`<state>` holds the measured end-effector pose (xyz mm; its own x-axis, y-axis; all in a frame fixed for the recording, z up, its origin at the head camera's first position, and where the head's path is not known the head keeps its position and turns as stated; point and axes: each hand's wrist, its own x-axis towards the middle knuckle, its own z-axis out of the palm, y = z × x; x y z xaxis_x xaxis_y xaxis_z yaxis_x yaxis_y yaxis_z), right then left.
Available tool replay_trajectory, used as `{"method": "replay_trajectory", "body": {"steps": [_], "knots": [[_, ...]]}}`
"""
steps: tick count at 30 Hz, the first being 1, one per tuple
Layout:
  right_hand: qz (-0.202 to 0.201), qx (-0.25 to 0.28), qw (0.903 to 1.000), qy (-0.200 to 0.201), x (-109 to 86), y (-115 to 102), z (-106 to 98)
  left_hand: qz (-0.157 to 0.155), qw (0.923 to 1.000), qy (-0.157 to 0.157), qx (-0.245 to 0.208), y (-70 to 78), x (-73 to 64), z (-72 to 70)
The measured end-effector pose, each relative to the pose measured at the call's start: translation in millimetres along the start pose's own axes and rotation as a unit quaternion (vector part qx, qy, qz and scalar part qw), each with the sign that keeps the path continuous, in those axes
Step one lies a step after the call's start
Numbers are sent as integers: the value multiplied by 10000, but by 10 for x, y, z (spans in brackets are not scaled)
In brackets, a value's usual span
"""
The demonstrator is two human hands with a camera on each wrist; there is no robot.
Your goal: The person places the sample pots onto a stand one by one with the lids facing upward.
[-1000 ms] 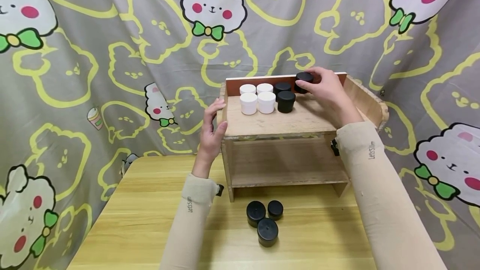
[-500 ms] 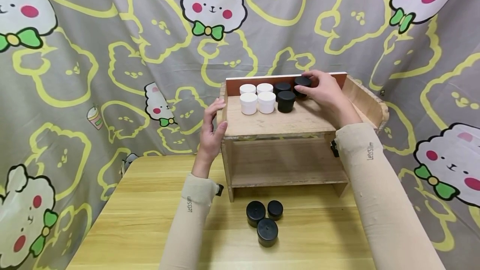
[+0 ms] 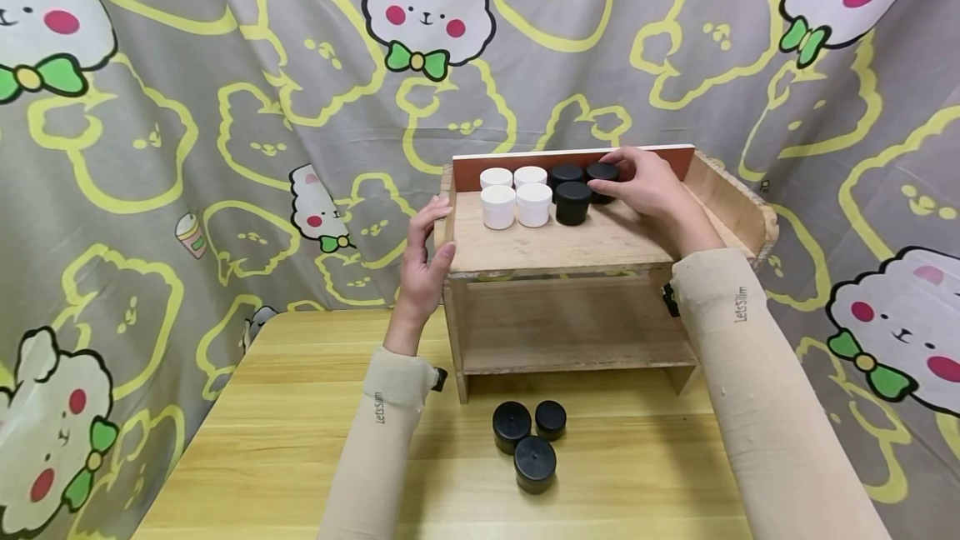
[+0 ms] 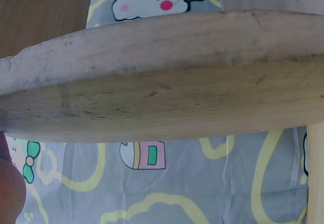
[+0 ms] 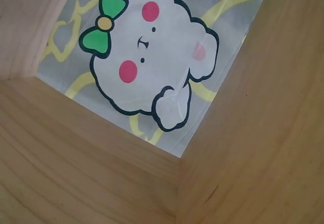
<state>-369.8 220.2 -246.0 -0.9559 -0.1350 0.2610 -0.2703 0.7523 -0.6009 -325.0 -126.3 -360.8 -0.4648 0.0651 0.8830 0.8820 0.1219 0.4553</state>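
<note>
My right hand pinches a small black lidded jar between thumb and fingers on the upper board of a wooden shelf. It stands in the back row, right beside another black jar. In front of that one is a third black jar. Several white jars line up in two rows to the left. My left hand rests against the shelf's left side panel, thumb near the front edge. The left wrist view shows a wooden board close up, with a fingertip at the left.
Three black jars stand grouped on the wooden table before the shelf. A lower board lies under the upper one. A raised right side panel and a patterned curtain bound the area.
My right hand has moved the black jar slightly left and down, bringing it beside the back black jar. My left hand has stayed in place on the shelf's side.
</note>
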Motion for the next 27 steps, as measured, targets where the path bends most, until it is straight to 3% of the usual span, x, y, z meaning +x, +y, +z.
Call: {"method": "replay_trajectory", "body": {"steps": [27], "knots": [[-106,-13,9997,-217,-41,16,-48,50,9999,12,-132,-25,-2,1]]}}
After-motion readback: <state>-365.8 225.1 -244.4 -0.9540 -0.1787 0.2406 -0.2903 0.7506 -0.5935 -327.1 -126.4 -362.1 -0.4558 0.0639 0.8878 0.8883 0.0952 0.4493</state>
